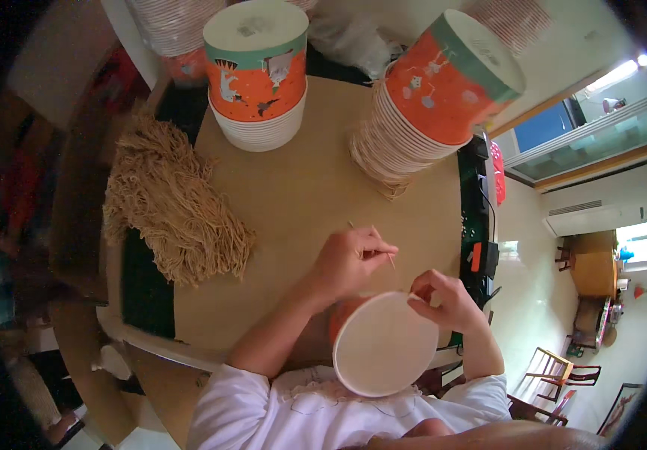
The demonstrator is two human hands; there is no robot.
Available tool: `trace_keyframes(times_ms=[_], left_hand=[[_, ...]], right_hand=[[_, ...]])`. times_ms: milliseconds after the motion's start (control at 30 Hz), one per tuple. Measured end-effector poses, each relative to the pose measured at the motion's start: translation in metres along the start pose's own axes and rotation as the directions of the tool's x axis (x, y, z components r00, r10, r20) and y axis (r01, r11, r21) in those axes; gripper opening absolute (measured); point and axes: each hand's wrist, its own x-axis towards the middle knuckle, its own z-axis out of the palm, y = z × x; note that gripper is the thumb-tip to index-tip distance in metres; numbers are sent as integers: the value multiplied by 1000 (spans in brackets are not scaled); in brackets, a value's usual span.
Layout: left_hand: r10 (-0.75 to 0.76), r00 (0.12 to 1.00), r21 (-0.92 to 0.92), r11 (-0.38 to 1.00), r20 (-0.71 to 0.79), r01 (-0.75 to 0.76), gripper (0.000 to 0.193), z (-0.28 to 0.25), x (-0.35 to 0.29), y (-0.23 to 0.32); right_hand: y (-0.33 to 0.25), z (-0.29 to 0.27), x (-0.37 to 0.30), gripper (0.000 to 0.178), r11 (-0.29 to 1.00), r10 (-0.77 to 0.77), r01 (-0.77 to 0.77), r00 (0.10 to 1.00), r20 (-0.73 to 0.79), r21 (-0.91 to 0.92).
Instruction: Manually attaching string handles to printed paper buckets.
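Note:
My left hand (349,259) is closed in a pinch on a thin tan cord (392,260), whose short end sticks out past the fingertips. My right hand (447,301) grips the upper right rim of a paper bucket (385,345) between thumb and fingers. That bucket is tilted against my lap, its round white mouth facing up and a bit of orange side showing at the left. To the left on the table lies a heap of tan cords (173,202). Whether the cord passes through the bucket wall is too small to tell.
Two stacks of upside-down orange and green paper buckets, one on the left (257,82) and one on the right (443,82), stand on the brown board (301,187). Cords hang about the right stack. A black and orange device (484,257) sits at the right edge. Chairs (556,371) stand beyond.

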Motion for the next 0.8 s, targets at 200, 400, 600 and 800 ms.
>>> trace_keyframes(times_ms=[200,400,600,800], left_hand=[[455,890,509,774,-32,-377,11,-6,-36,35],[457,877,577,760,-147,-299,13,-5,-72,27],[435,881,560,784,-186,-269,10,-1,-97,26],[247,952,641,764,-182,-75,5,8,-114,15]], right_hand=[[-17,8,-22,23,957,248,-275,941,-232,-91],[-25,29,-49,49,928,370,-339,884,-287,154],[-35,49,-71,62,850,510,-411,799,-318,330],[-43,66,-77,57,821,530,-351,762,-373,451]])
